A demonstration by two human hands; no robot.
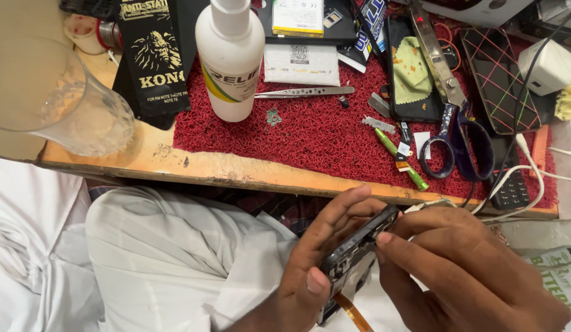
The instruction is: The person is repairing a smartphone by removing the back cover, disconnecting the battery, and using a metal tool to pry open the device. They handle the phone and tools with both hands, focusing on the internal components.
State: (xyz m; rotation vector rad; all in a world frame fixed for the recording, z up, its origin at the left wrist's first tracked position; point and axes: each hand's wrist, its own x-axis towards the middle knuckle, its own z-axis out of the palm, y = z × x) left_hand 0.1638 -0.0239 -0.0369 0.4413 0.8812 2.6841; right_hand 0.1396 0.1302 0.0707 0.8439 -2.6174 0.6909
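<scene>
While the person sat low by the counter [144, 161], the left hand [316, 258] and right hand [470, 270] both gripped an opened phone [354, 249] over the lap, fingers [399, 249] pinching its edge, scissors [451, 117] above.

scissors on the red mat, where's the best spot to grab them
Take the scissors by the blue finger loops, coming from the table's near edge. The loops lie closest to the person and sit open on the red mat; the long blades point away, between two phones.
</scene>
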